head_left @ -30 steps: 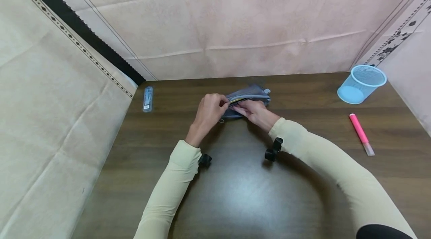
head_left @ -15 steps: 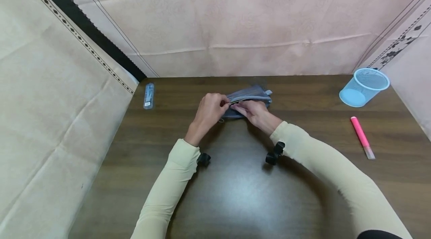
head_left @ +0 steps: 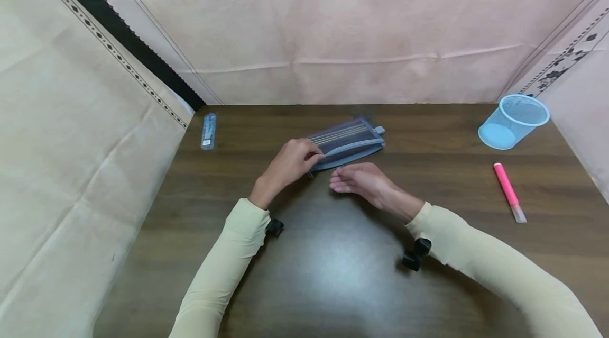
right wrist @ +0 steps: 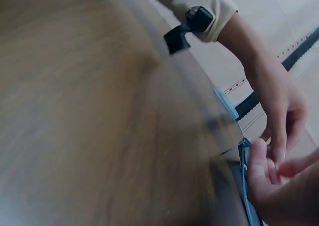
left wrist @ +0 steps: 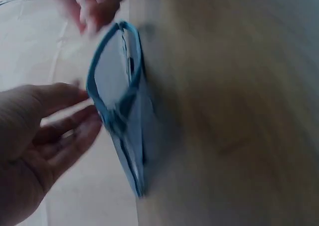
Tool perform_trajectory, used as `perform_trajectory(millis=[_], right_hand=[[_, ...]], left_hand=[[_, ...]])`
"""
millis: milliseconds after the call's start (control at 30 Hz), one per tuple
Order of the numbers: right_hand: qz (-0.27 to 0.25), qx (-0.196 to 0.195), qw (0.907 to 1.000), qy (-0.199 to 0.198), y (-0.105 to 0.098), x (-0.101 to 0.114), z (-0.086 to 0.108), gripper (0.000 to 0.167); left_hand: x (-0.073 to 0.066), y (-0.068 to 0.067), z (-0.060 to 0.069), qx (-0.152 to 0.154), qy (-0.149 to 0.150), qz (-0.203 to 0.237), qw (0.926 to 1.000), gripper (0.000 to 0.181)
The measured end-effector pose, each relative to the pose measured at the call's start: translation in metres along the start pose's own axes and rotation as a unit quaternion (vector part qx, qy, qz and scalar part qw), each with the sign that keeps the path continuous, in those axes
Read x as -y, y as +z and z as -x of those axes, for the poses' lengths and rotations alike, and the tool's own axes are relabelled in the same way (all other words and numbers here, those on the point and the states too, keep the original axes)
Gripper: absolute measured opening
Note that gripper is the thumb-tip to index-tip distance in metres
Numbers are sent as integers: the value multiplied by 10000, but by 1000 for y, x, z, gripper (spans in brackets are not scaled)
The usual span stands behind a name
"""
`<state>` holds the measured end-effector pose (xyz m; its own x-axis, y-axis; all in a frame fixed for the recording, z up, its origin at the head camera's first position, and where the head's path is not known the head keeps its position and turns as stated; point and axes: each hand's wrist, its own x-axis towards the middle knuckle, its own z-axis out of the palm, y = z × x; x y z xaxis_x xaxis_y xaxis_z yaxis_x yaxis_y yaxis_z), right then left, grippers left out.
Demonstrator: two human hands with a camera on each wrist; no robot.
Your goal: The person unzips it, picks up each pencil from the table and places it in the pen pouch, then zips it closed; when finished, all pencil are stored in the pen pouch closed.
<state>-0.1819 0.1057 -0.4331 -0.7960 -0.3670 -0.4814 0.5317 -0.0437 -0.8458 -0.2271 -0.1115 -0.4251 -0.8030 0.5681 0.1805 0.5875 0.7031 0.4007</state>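
A dark blue mesh pencil case [head_left: 344, 137] with light blue trim lies at the back middle of the table. Several thin, pale sticks show through its mesh. In the head view my left hand [head_left: 292, 162] pinches its near left end; the left wrist view has thumb and fingers at the trim of the case [left wrist: 133, 94]. Apart from the case, just in front of it, is my right hand [head_left: 363, 182], its fingers loosely bent. I see nothing held in it, though the blurred wrist views hide parts of its fingers.
A light blue mesh cup [head_left: 514, 122] stands at the back right. In front of it lies a pink marker [head_left: 510, 192]. At the back left is a small blue, clear-looking case [head_left: 208, 130]. Pale cloth [head_left: 361, 31] hangs behind the table.
My right hand has come away from the pencil case, toward me. The case now lies flatter, its mesh side more visible. My left hand has shifted slightly downward, still at its left end.
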Motion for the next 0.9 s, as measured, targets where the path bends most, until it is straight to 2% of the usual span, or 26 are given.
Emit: perform_trajectory(millis=[100,233,400,500,667,733,800,900], right_hand=[[786,293,9960,-293,0,-4,7,36],[1310,548,9887,-479,1,-5,11,36],[1378,700,9876,-289,3,-9,12,37],[1362,820,9871,-165,5,-12,12,38],[1450,785,9862,-167,7,-12,13,36],[1598,680,9842,-337,8,-12,11,34],[1866,538,9784,-709,9,-12,7,33],[2428,104,9592,-1447,13,-13,-2,29]], left_hand=[[8,-4,15,297,255,-184,9991,25],[14,-6,27,605,490,-522,9956,40],[16,-2,26,533,508,-918,9930,41],[18,0,24,516,547,-1340,9881,36],[21,1,22,450,943,-1815,9778,26],[22,0,22,420,1086,-1859,9756,23],[22,-1,23,363,1138,-1819,9760,20],[19,-3,23,206,1125,-1639,9798,18]])
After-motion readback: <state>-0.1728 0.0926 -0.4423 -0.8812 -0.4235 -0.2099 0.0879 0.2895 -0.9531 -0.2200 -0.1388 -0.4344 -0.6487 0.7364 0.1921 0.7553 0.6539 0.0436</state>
